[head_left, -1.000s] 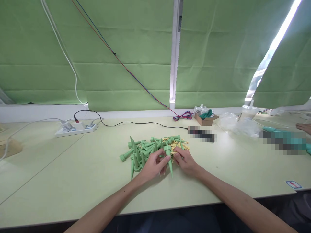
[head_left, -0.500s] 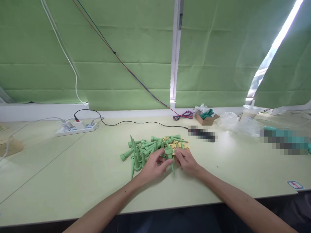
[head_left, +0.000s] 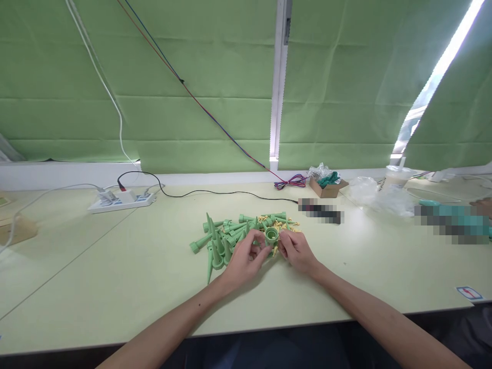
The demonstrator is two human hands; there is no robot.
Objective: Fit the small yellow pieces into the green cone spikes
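My left hand (head_left: 246, 258) grips a green plastic spike (head_left: 271, 236) by its round collar, and the hollow open end faces the camera. Close against the collar's right side, my right hand (head_left: 298, 252) is closed in a pinch; what its fingertips hold is too small to make out. Green cone-shaped spikes (head_left: 217, 246) lie in a pile to the left of and behind my hands, some standing point up. Small yellow pieces (head_left: 292, 224) are scattered at the pile's right side, partly hidden by my hands.
A power strip (head_left: 122, 202) with a black cable sits at the back left. Behind my right hand are a blurred dark object (head_left: 321, 211) and a small cardboard box (head_left: 326, 188). Further right stand a plastic bag (head_left: 394, 200) and a lidded cup (head_left: 397, 177).
The green spike in my left hand has tilted, so its open end now faces the camera and its point no longer shows. My right hand stays beside it.
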